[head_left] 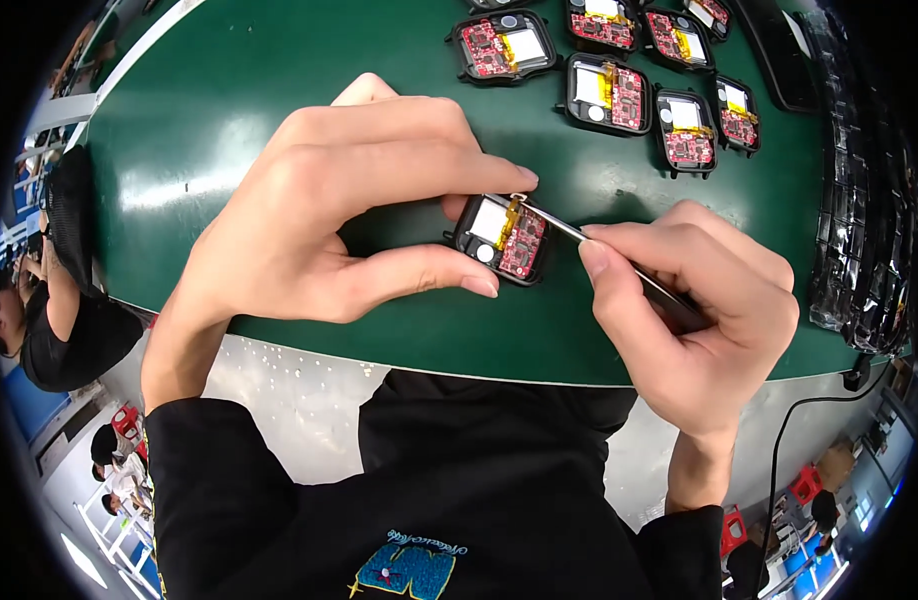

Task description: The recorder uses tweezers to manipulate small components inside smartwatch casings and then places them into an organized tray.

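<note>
My left hand (364, 205) grips a small black electronic device casing (501, 238) between thumb and fingers, just above or on the green table. Inside the casing show a red circuit board, a white block, a round silvery disc and a strip of yellow tape. In my right hand (704, 310) is a pair of dark tweezers (641, 275), held like a pen. Their fine tip reaches the casing's upper edge, close to the yellow tape and my left fingertip. Whether the tip pinches anything is too small to tell.
Several similar open casings (607, 93) with red boards lie at the far right of the green table (209, 130). Beyond them is a black tray-like object (776, 55). Shiny black wrapped packs (859, 190) line the right edge, with a black cable (819, 402) hanging below. Another person (74, 320) sits at the left.
</note>
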Demonstrator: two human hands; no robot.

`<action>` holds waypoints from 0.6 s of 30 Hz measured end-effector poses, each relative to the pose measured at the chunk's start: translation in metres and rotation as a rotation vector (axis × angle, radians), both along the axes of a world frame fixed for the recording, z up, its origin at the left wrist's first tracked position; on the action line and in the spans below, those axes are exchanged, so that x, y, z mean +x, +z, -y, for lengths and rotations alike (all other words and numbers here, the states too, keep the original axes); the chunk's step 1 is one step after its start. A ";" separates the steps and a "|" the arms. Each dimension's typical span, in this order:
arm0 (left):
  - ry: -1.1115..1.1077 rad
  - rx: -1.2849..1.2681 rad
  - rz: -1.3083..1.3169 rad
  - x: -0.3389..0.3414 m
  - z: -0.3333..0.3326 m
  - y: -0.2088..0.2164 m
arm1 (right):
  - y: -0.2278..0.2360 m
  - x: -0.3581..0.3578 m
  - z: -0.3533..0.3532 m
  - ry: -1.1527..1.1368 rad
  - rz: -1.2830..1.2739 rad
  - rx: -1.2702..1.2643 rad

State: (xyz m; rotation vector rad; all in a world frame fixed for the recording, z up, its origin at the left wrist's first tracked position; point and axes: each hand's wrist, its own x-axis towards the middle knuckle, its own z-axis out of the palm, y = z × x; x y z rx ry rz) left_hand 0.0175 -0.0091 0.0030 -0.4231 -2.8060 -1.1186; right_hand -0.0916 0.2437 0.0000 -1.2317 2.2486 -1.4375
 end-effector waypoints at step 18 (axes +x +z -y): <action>0.055 -0.023 -0.022 -0.002 -0.004 0.002 | -0.016 0.005 -0.002 -0.005 -0.311 -0.138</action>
